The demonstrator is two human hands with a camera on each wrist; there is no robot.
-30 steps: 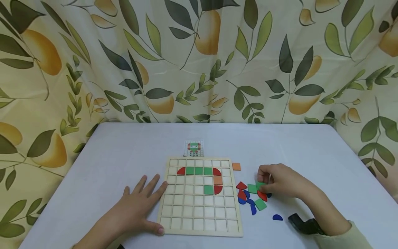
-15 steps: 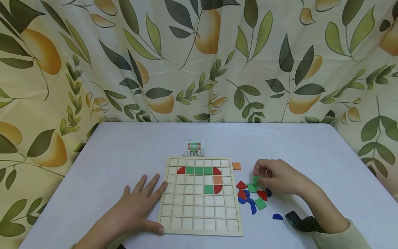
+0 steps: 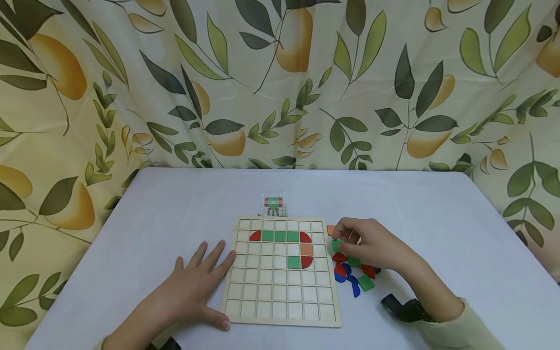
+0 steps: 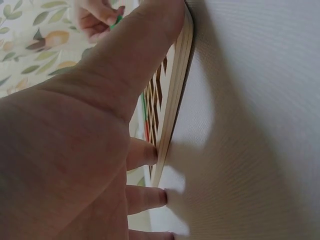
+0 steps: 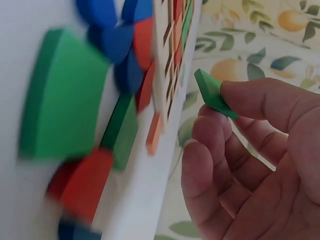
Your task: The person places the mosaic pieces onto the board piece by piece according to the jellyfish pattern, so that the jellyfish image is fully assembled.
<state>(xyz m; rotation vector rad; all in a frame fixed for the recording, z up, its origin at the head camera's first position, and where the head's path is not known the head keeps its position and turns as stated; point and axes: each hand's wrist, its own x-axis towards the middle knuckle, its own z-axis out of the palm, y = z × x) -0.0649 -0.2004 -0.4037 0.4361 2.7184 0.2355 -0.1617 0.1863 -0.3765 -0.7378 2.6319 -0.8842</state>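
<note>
A green square tile is pinched between the thumb and fingers of my right hand, raised above the loose pieces at the board's right side. My left hand lies with fingers spread, its thumb and fingertips touching the left edge of the wooden grid board. In the left wrist view the thumb reaches over the board's rim. On the board, a row of green squares has red rounded pieces at both ends; below its right end sit an orange square, a red piece and another green square.
Loose red, blue and green pieces lie beside the board's right edge. An orange square rests near its upper right corner, partly behind the right hand. A small pattern card stands behind the board. A patterned curtain hangs beyond the table.
My right hand has lifted the green square tile from the pile and moved left toward the board. My left hand keeps its place at the board's edge.
</note>
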